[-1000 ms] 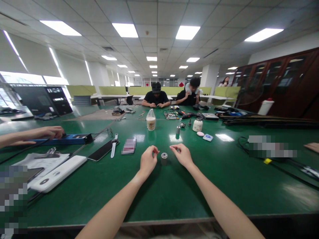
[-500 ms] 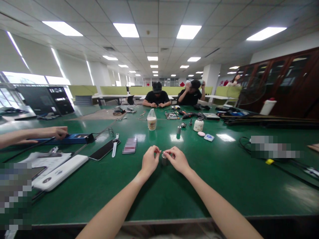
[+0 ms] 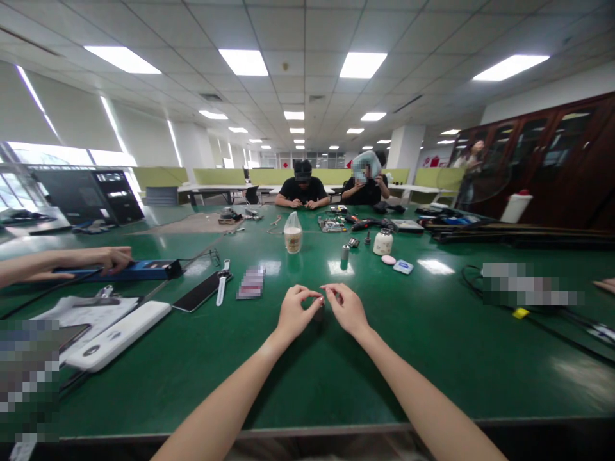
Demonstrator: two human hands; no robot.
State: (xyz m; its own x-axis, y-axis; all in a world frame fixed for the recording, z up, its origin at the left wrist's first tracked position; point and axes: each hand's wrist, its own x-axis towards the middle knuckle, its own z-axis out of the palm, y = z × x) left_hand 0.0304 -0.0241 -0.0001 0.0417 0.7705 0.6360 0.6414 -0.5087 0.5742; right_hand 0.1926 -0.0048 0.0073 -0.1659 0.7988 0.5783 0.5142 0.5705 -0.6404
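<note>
Just in front of me, my left hand (image 3: pixel 298 310) is closed in a pinch, its thumb and forefinger at the top of a small metal cylinder (image 3: pixel 319 316). Most of that cylinder is hidden behind the fingers, and only a dim part shows on the table. Close on its right side is my right hand (image 3: pixel 348 310), thumb and forefinger drawn together near the left fingertips. Whatever they pinch is too small to make out. A similar metal cylinder (image 3: pixel 344 252) stands upright farther back on the green table (image 3: pixel 317 384).
On the left lie a white power bank (image 3: pixel 122 334), a dark phone (image 3: pixel 199 293), a white watch (image 3: pixel 221 286) and a clipboard (image 3: pixel 103 298). A co-worker's hand (image 3: pixel 113 257) touches a blue box (image 3: pixel 151 269). Farther back stand a bagged cup (image 3: pixel 293 235) and a white jar (image 3: pixel 383 242).
My left hand has moved right onto the cylinder's top. My right hand has drawn back slightly from it. Across the table, a person has lowered their arms, a light-coloured object now at their head.
</note>
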